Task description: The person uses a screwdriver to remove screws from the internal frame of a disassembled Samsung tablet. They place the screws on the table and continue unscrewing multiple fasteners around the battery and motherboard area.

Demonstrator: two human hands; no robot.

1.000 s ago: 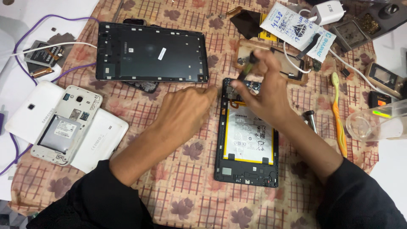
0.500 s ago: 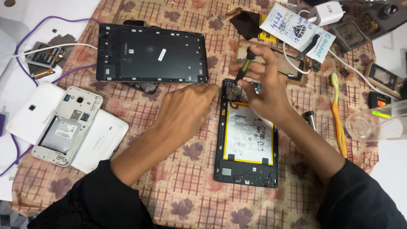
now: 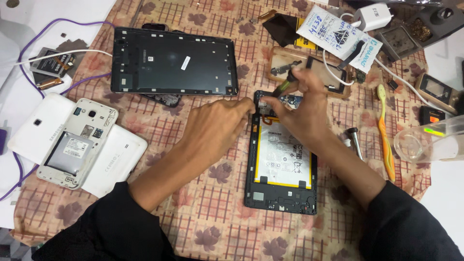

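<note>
Since a moment ago our right hand [image 3: 302, 113] has settled over the top of the tablet [image 3: 282, 154], fingers pinched around a thin dark screwdriver [image 3: 285, 87]. Our left hand [image 3: 217, 128] rests loosely curled on the cloth [image 3: 193, 212], fingertips touching the tablet's top left corner. The tablet lies open and flat, a black rectangular frame around a glossy white battery [image 3: 282, 154] edged in yellow.

At upper centre we see a black tablet back cover [image 3: 174, 65] lying flat on the patterned cloth [image 3: 203, 227]. At left, an opened white phone [image 3: 77, 142] rests on a white tablet shell [image 3: 113, 162]. At right we note an orange toothbrush [image 3: 385, 133], a clear plastic cup [image 3: 425, 142] and, at top, a white charger [image 3: 377, 17].
</note>
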